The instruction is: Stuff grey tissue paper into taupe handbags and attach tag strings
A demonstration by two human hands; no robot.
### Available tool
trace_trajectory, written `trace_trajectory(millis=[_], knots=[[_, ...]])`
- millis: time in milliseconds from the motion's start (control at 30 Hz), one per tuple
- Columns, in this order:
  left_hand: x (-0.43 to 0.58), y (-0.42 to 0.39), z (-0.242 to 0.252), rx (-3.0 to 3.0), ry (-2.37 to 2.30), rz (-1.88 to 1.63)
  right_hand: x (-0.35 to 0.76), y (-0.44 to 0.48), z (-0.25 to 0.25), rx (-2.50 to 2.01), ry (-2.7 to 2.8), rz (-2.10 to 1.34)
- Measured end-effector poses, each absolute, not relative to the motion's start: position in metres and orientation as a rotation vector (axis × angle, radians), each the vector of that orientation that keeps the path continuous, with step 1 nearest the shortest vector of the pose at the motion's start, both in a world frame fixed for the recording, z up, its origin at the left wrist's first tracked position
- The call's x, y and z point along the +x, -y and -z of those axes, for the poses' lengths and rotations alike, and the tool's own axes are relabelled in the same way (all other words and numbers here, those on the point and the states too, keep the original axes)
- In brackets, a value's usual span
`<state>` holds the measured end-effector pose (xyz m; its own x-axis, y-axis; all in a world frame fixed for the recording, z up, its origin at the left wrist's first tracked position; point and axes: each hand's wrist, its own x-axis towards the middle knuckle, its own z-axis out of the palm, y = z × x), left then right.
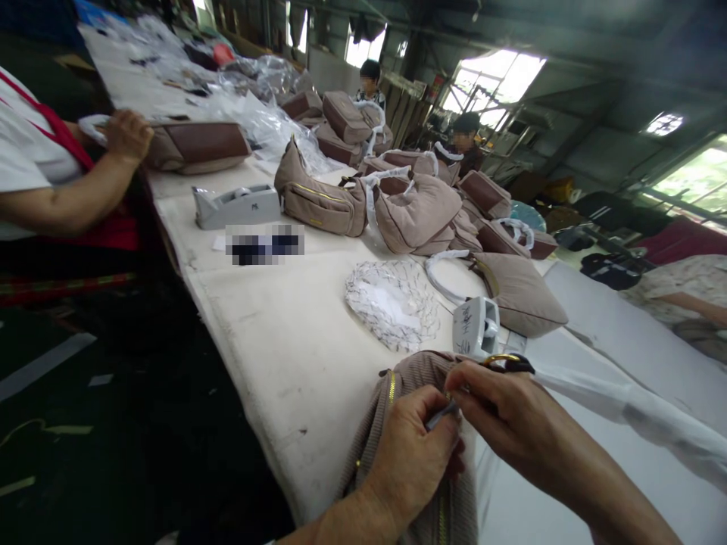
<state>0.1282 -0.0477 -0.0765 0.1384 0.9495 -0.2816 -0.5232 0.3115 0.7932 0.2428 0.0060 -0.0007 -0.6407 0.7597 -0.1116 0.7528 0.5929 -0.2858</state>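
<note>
A taupe handbag (406, 378) with a gold zipper lies at the near edge of the white-covered table (273, 341). My left hand (412, 454) rests on it, fingers closed around a small grey strip at the zipper pull. My right hand (500, 412) pinches the same spot from the right. A gold ring with a dark strap (508, 363) sits just above my right fingers. A white paper-wrapped strap (630, 409) runs off to the right from there.
A white tape dispenser (475, 327) and crumpled printed tissue paper (391, 303) lie just beyond the bag. Several more taupe bags (420, 216) pile up farther along, beside another tape dispenser (235, 206). A person in white and red (62, 182) handles a bag at left; others sit behind.
</note>
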Motion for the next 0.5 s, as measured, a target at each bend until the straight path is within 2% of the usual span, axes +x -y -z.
trace_trajectory(millis=[133, 300, 500], knots=[[0.122, 0.046, 0.081, 0.384, -0.783, -1.094, 0.265, 0.006, 0.018, -1.016, 2.742, -0.349], [0.116, 0.041, 0.091, 0.103, -0.557, -0.918, 0.293, 0.012, 0.068, -0.715, 2.618, -0.134], [0.116, 0.042, 0.098, 0.133, -0.513, -0.927, 0.319, 0.015, 0.113, -0.543, 2.529, 0.000]])
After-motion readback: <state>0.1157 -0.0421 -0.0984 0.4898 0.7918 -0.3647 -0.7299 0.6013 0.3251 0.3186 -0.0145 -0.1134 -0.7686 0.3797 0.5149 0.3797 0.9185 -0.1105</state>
